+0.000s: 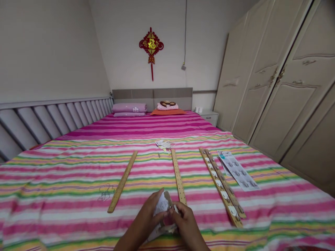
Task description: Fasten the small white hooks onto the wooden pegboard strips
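Note:
Near the front edge of the bed, my left hand (149,213) is closed on the left side of a small card-like package (165,199), whitish and grey-brown. My right hand (187,223) pinches at the package's right side, thumb and fingers together. What exactly lies under the fingertips is too small to make out. Just beyond the hands lies a narrow wooden strip with holes (178,176), its near end close to my right fingers. Another wooden strip (123,183) lies to the left, apart from both hands.
To the right lie a wooden strip with several white oval pieces (218,183) and a strip with small metal pieces (227,186). Beside them is a printed sheet (238,170). Paper scraps (164,144) lie farther back; thin tangled string (106,192) lies left on the striped bedspread (65,195).

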The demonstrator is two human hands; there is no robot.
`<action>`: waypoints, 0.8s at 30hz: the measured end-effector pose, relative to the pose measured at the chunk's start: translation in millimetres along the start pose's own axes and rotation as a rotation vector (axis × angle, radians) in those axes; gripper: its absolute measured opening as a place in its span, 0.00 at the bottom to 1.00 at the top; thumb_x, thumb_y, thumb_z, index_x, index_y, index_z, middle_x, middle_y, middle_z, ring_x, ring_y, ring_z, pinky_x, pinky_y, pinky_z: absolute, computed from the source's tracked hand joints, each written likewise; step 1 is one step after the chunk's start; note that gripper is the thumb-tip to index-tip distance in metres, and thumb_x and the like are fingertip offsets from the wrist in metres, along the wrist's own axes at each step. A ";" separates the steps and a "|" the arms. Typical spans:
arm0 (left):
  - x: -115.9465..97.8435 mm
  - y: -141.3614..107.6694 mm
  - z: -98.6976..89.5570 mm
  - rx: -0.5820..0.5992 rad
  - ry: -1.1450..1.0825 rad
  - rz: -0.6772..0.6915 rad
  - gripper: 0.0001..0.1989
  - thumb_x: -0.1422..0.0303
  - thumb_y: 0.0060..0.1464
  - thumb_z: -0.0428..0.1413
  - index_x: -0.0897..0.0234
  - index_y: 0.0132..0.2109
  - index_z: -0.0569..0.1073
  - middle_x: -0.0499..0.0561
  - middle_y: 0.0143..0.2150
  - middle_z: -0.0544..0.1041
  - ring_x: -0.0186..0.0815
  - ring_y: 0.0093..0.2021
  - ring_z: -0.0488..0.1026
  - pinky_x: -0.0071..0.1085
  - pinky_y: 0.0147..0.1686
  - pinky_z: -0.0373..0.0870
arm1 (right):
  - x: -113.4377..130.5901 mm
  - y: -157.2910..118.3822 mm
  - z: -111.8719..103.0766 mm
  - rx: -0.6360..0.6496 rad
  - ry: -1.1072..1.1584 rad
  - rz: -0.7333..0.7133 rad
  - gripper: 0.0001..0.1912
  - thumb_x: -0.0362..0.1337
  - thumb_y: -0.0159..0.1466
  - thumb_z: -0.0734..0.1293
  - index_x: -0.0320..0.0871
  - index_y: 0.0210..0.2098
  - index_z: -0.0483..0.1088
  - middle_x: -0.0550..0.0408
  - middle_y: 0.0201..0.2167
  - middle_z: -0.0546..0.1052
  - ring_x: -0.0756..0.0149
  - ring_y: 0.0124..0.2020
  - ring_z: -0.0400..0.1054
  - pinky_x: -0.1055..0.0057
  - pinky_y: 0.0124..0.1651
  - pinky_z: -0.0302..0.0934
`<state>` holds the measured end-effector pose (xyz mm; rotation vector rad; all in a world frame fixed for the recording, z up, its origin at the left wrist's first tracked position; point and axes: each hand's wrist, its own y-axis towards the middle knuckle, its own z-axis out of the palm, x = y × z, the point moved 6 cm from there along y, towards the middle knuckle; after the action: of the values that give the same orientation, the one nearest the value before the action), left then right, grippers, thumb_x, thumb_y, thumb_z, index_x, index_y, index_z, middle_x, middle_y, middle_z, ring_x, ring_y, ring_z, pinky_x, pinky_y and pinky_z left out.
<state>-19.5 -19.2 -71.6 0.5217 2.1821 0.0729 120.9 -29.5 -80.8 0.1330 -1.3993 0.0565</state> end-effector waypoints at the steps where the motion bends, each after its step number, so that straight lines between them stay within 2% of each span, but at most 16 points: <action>1: 0.8 -0.7 2.0 0.009 -0.009 -0.008 0.32 0.59 0.52 0.54 0.57 0.63 0.54 0.56 0.62 0.61 0.43 0.62 0.56 0.43 0.60 0.54 | -1.0 0.1 -0.6 -0.001 0.001 0.004 0.09 0.40 0.52 0.67 0.39 0.25 0.70 0.59 0.20 0.69 0.68 0.23 0.61 0.74 0.27 0.54; 6: -1.2 -3.2 10.7 0.066 -0.029 0.008 0.30 0.62 0.55 0.51 0.55 0.63 0.51 0.53 0.64 0.57 0.42 0.63 0.54 0.41 0.60 0.53 | -2.9 -2.3 -3.1 0.029 0.007 0.031 0.11 0.42 0.52 0.68 0.39 0.26 0.72 0.59 0.18 0.70 0.67 0.21 0.63 0.73 0.25 0.56; 9: -5.8 -2.8 13.8 0.090 -0.043 0.028 0.27 0.62 0.57 0.48 0.55 0.63 0.53 0.53 0.64 0.58 0.41 0.62 0.55 0.41 0.60 0.53 | 0.6 -2.6 -5.9 0.016 0.002 0.013 0.11 0.43 0.51 0.69 0.39 0.25 0.72 0.57 0.20 0.71 0.66 0.23 0.64 0.72 0.27 0.57; 16: -13.1 -0.5 18.7 0.002 -0.049 0.061 0.23 0.63 0.59 0.45 0.57 0.60 0.59 0.54 0.60 0.65 0.40 0.59 0.61 0.41 0.58 0.58 | -0.9 0.2 -13.7 -0.050 -0.013 0.012 0.12 0.43 0.48 0.70 0.40 0.26 0.73 0.56 0.21 0.73 0.64 0.24 0.64 0.71 0.29 0.57; 19: -13.9 -0.4 23.6 -0.022 -0.045 0.060 0.21 0.63 0.59 0.44 0.57 0.59 0.61 0.53 0.58 0.67 0.39 0.58 0.63 0.39 0.57 0.60 | -1.6 1.6 -15.1 -0.049 -0.017 0.024 0.11 0.42 0.47 0.70 0.40 0.25 0.72 0.58 0.19 0.71 0.67 0.22 0.61 0.72 0.26 0.55; 24: -19.6 0.7 26.1 -0.034 0.038 0.092 0.21 0.64 0.58 0.46 0.57 0.59 0.62 0.55 0.55 0.70 0.39 0.55 0.66 0.39 0.54 0.64 | 5.9 4.0 -15.0 -0.016 -0.047 0.035 0.09 0.37 0.47 0.68 0.40 0.16 0.66 0.64 0.14 0.62 0.72 0.20 0.55 0.75 0.24 0.51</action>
<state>11.5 -29.6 -73.1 0.6051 2.1898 0.1708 136.1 -23.9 -77.2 0.0967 -1.4489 0.0715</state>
